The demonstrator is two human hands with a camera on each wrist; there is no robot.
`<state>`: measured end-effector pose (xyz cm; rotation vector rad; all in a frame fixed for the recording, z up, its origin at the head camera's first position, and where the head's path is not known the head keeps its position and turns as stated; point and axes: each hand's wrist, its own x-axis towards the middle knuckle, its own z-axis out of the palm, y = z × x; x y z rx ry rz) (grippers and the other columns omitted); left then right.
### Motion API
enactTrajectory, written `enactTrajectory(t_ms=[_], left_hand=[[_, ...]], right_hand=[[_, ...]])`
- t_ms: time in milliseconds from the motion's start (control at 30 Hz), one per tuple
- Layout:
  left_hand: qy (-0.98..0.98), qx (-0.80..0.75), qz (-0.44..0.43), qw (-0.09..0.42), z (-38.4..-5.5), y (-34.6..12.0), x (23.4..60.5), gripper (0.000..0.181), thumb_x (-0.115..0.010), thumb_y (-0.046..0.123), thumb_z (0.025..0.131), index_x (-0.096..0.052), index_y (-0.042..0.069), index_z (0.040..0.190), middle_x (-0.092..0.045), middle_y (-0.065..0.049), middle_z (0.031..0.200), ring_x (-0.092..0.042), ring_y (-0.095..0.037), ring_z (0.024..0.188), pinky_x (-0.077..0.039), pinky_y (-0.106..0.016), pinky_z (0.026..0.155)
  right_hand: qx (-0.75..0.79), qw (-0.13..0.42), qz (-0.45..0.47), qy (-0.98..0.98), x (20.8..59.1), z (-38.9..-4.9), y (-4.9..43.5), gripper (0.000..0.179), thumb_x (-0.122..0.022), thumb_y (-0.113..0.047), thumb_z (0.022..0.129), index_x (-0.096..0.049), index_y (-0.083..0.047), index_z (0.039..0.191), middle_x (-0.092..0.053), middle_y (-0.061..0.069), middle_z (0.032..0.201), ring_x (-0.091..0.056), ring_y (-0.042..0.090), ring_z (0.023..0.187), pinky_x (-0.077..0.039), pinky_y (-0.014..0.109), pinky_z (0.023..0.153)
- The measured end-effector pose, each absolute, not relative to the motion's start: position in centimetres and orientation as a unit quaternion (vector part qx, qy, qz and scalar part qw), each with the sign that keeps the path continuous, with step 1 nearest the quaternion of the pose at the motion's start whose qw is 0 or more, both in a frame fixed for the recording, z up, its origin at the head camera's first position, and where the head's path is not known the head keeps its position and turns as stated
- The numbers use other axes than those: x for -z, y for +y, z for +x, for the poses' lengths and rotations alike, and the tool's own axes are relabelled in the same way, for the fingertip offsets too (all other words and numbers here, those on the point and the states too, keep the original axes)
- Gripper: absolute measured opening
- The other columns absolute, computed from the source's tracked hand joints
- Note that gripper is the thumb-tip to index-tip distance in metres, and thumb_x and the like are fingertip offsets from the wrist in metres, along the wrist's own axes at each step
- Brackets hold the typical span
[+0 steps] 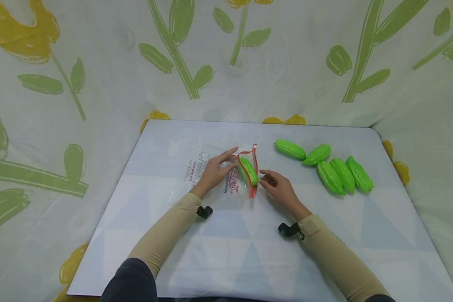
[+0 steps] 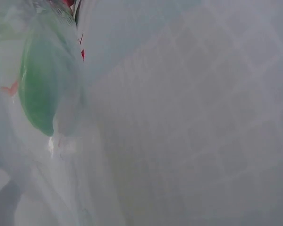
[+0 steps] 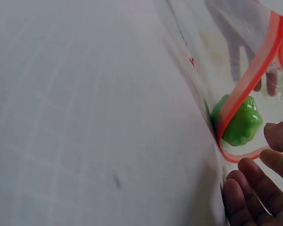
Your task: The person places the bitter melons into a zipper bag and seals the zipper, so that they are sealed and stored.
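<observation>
A clear plastic zip bag (image 1: 233, 181) with red print lies on the table, its red-edged mouth gaping towards the right. Just inside the mouth is a green, ridged, gourd-like vegetable (image 1: 249, 172), perhaps a toy bitter melon; the right wrist view shows its lobed end (image 3: 245, 123). My left hand (image 1: 213, 171) is at the left side of the mouth, index finger and thumb apart, fingertips at the plastic. My right hand (image 1: 280, 189) is just right of the mouth with loosely bent fingers, holding nothing. The left wrist view shows the vegetable (image 2: 40, 80) blurred through the film.
Several more green vegetables (image 1: 330, 178) lie on the right part of the table (image 1: 226, 251), two of them farther back. A pale curtain (image 1: 109, 63) with green and yellow plant prints hangs round the table's back and sides.
</observation>
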<state>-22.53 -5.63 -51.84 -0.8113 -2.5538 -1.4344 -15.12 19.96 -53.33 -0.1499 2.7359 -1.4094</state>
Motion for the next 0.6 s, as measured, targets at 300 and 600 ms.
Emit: enactTrajectory(t_ms=[300,600], left_hand=[[-0.839,0.472,-0.265,0.048,-22.4,-5.7,51.9,0.061,-0.073,0.017,0.096,-0.050,0.027,0.152,-0.073,-0.004,0.122,-0.064,-0.023,0.122,-0.047,-0.044,0.109],[-0.841,0.470,-0.264,0.045,-22.4,-5.8,51.8,0.060,-0.072,0.019,0.097,-0.050,0.027,0.152,-0.073,-0.004,0.123,-0.063,-0.023,0.123,-0.046,-0.044,0.110]], right_hand=[[0.456,0.016,-0.038,0.889,53.0,-14.8,21.0,0.041,-0.064,-0.023,0.102,-0.059,-0.011,0.141,-0.068,0.011,0.114,-0.064,0.026,0.105,-0.054,0.046,0.095],[0.453,-0.013,-0.031,0.891,52.3,-14.6,22.8,0.041,-0.062,-0.023,0.104,-0.058,-0.009,0.142,-0.067,0.015,0.117,-0.064,0.029,0.109,-0.054,0.047,0.095]])
